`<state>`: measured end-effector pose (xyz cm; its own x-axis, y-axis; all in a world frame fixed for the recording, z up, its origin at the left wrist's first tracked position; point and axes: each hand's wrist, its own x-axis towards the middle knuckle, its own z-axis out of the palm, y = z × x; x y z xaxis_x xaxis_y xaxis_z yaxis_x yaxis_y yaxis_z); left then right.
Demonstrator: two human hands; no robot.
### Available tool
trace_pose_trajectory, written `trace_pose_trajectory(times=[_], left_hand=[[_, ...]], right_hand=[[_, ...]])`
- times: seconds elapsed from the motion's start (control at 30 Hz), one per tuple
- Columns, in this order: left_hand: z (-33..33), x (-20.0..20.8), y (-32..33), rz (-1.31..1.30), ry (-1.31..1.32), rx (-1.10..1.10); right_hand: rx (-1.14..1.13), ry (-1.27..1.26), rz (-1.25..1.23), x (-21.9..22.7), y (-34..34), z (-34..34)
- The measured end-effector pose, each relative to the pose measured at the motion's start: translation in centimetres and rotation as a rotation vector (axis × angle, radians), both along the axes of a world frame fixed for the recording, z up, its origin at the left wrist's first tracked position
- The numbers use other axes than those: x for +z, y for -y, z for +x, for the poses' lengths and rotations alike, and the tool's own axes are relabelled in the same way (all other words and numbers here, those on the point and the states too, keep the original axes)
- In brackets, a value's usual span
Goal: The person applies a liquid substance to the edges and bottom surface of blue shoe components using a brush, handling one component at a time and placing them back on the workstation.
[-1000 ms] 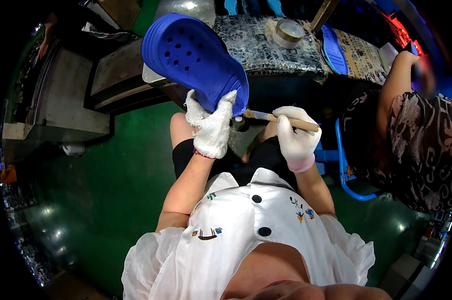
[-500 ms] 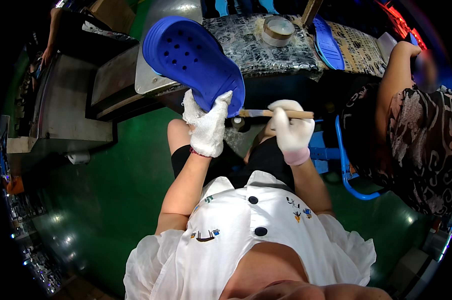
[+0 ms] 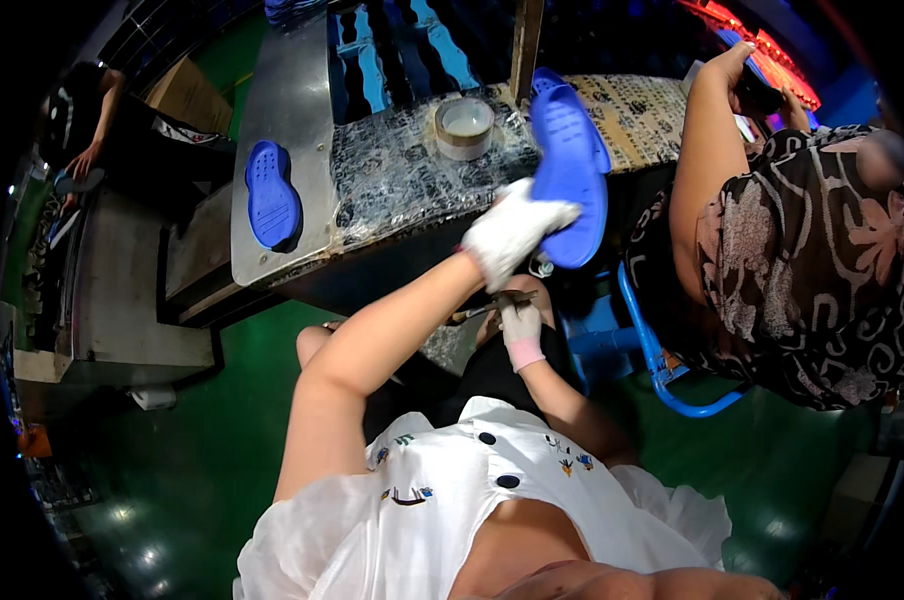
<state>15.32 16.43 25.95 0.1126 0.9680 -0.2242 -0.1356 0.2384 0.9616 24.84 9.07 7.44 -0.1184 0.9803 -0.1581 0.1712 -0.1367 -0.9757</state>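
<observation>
My left hand (image 3: 507, 235), in a white knitted glove, reaches forward with its thumb across a blue shoe sole (image 3: 575, 215) and grips it by the edge. The sole is held tilted at the bench's front edge, overlapping another blue sole (image 3: 550, 85) behind it. Lower, over my lap, my right hand (image 3: 521, 328) in a white glove with a pink cuff is closed round a brush (image 3: 467, 314), seen only in part. On the metal end of the bench lies a blue clog piece (image 3: 273, 195) with small holes at its far end.
A tape roll (image 3: 464, 130) sits on the plastic-wrapped bench top (image 3: 392, 185). Light-blue sole shapes (image 3: 442, 50) lie beyond. A co-worker (image 3: 772, 260) sits at right near a blue chair frame (image 3: 662, 385). Another person (image 3: 92, 130) stands far left by a metal cabinet (image 3: 132, 290).
The holed blue clog has left my left hand. That hand has moved right and now grips a blue sole. My right hand with the brush has dropped toward my lap, and the view has shifted.
</observation>
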Motion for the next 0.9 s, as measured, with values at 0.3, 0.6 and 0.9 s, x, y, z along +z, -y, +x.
trace_pose_trajectory(times=[0.3, 0.6, 0.9], left_hand=[[1.1, -1.9, -6.2, 0.529, -0.471, 0.344], [-23.5, -0.1, 6.6, 0.5, -1.438, 0.979], [-31.6, -1.5, 13.5, -0.438, -1.12, 0.829]], right_hand=[[0.098, 0.244, 0.151, -1.7, -0.6, -1.1], [0.105, -0.146, -0.148, -3.7, -1.7, -0.4], [0.164, -0.103, -0.226, -2.7, -2.4, -1.9]])
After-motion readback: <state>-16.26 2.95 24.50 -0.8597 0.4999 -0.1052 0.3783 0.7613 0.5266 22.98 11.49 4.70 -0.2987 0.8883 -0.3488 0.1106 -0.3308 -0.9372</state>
